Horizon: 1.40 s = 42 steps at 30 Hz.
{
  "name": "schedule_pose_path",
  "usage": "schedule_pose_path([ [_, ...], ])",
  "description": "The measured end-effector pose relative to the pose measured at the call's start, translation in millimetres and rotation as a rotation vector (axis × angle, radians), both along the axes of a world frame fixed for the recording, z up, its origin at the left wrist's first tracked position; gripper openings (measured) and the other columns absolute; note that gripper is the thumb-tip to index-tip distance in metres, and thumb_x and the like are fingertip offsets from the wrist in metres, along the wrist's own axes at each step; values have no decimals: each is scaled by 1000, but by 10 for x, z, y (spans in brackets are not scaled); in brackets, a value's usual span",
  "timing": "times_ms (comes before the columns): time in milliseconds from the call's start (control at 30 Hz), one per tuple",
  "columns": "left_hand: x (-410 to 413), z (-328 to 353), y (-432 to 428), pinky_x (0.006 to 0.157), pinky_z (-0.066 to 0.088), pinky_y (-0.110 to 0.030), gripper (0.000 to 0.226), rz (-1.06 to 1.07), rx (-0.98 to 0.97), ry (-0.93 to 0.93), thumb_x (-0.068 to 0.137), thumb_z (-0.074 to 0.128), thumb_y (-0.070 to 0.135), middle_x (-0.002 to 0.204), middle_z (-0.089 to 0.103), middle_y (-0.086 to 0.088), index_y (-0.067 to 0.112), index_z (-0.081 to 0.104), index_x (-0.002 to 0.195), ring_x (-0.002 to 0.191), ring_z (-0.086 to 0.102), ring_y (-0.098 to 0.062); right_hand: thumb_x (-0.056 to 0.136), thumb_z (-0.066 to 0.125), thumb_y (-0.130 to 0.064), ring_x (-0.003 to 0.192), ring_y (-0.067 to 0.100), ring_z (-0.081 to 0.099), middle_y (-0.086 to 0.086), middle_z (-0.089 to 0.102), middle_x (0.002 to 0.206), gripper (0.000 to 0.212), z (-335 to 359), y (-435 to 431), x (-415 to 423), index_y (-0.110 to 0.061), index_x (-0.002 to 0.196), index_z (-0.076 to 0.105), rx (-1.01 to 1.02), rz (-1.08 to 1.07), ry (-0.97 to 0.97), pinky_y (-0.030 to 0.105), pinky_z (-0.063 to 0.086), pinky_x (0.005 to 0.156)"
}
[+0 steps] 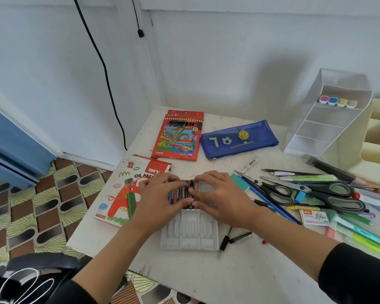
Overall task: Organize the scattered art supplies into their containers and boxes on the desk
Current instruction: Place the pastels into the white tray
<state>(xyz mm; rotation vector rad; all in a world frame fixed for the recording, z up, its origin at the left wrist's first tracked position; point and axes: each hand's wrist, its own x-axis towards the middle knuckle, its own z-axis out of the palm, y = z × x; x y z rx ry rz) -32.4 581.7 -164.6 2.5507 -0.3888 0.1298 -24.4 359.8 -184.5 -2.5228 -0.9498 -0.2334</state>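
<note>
a: where are the oil pastels (pixel 183 194)?
b: mid-desk (pixel 239 270), at the far end of a clear tray (pixel 189 236); left hand (pixel 160 195) and right hand (pixel 221 197) both curl round them; white walls (pixel 228 51) behind; patterned floor (pixel 53 205) to the left

White desk (pixel 206 275), surface scuffed, set into a wall corner.

- **Far side:** red colour pencil box (pixel 178 137) lying flat, with a blue mesh pouch (pixel 239 140) just to its right.
- **Far right:** clear tiered organiser (pixel 325 128) and cream organiser (pixel 377 154), standing side by side.
- **Left edge:** oil pastel box (pixel 119 194), top flap open.
- **Centre:** clear plastic tray (pixel 189 235), with pastel sticks (pixel 182 195) at its far end.
- **Right side:** loose heap of pens (pixel 307 178), pencils and highlighters, with grey-handled scissors (pixel 323 195) among them and a small staples box (pixel 314 217) touching the heap.
- **Beside the tray's near right corner:** short black item (pixel 225 242), not identifiable.
</note>
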Motion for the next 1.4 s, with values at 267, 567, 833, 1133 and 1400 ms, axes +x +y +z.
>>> schedule_pose_path([
  [267, 66, 66, -39, 88, 16, -31, 55, 13, 27, 76, 74, 75, 62, 113, 52, 18, 41, 68, 124, 116, 42, -4, 101, 47, -51, 123, 23, 49, 3, 57, 134, 38, 20, -14, 26, -30, 120, 72, -102, 10, -21, 46, 44, 94],
  [567, 186, 152, -14, 98, 24, -37, 55, -65, 73, 186, 77, 74, 63, 112, 50, 18, 40, 62, 126, 114, 42, -5, 93, 60, -38, 112, 12, 54, -6, 63, 120, 27, 112, -50, 101, -25, 110, 76, 134, -14, 188, 38, 47, 93],
  [833, 346, 267, -258, 102, 30, -41, 39, -164, 255, 138, 97, 54, 54, 118, 57, 12, 35, 62, 130, 117, 48, -10, 91, 72, -21, 105, 12, 62, -4, 67, 113, 20, 32, -332, -10, -17, 110, 75, 240, -224, 115, 35, 55, 89],
  [1133, 585, 278, -887, 94, 40, -40, 23, -290, 121, 116, 97, 58, 45, 100, 57, 14, 38, 66, 117, 100, 55, -10, 89, 65, -4, 109, 26, 60, 3, 70, 116, 30, 132, -946, 281, -14, 116, 73, 29, -443, -2, 46, 53, 87],
  [1400, 628, 229, -589, 83, 50, -22, 20, -344, 129, 221, 97, 63, 39, 98, 62, 17, 35, 68, 115, 91, 57, 1, 79, 79, -7, 86, 31, 61, 4, 67, 92, 20, 73, -1002, 405, -14, 97, 74, -110, -434, -122, 41, 48, 67],
])
